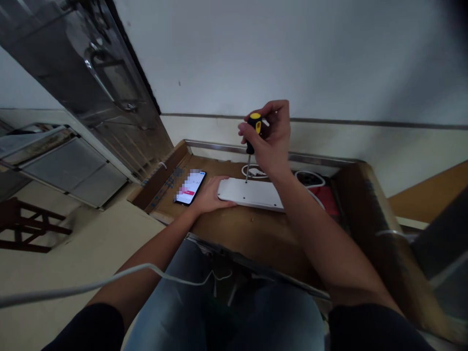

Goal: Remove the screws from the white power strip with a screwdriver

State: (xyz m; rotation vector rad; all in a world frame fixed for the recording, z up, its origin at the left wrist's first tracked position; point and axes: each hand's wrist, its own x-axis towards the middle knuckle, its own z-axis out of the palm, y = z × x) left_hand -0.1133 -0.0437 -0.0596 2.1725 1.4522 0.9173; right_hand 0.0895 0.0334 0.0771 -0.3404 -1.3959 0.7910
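Yellow-and-black screwdriver [255, 127] clamped in the right hand [268, 141], its steel shaft [247, 167] set with the tip at a small hole in a white plastic power strip [248, 194] at centre frame. The left hand [210, 196] lies flat on the strip's left end, well apart from the right. The strip's casing is closed and in one piece, with small dark holes in its upper face; no removed screw can be made out, and whether the tip has turned anything cannot be told. A loop of white cable [252, 170] lies just behind the strip. A smartphone [190, 187] with a blurred screen sits just left of the left hand on a plywood desk [256, 241]. Something red [323, 201] lies at right. A grey cable [73, 287] crosses the lower left, above blue jeans [175, 307].
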